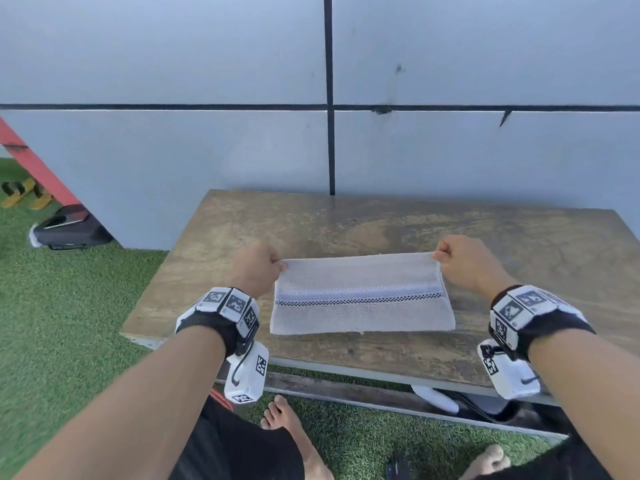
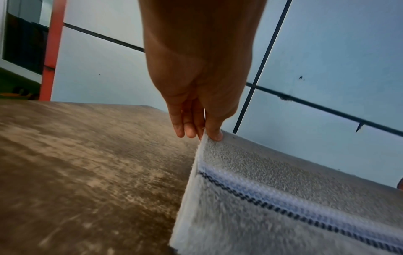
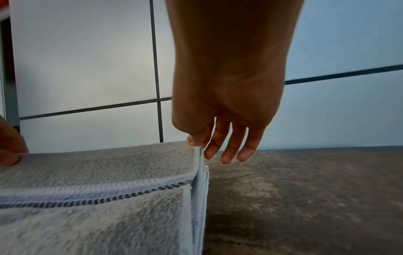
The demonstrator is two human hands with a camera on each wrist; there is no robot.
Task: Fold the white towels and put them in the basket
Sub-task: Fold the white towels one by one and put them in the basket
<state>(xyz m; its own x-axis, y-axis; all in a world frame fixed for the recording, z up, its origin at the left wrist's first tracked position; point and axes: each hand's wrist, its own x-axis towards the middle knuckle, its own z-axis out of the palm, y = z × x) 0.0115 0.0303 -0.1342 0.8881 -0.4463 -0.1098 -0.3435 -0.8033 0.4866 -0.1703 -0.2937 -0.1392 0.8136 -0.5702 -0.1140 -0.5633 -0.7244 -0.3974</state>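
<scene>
A white towel [image 1: 362,294] with a pale blue band and a dark checked stripe hangs stretched between both hands above the wooden table [image 1: 381,223]. My left hand [image 1: 258,268] pinches its upper left corner, thumb against fingers [image 2: 212,132]. My right hand [image 1: 457,259] pinches the upper right corner [image 3: 199,144], its other fingers hanging loose. The right wrist view shows several layers of towel [image 3: 199,198] at that edge. Its lower edge [image 1: 360,331] sits near the table's front. No basket is in view.
A grey tiled wall [image 1: 207,150] stands right behind the table. Green artificial grass [image 1: 69,289] covers the floor. At the left are a red slanted post [image 1: 38,164], a black device [image 1: 71,228] and yellow sandals [image 1: 24,194]. My bare feet [image 1: 287,424] are below the table's front edge.
</scene>
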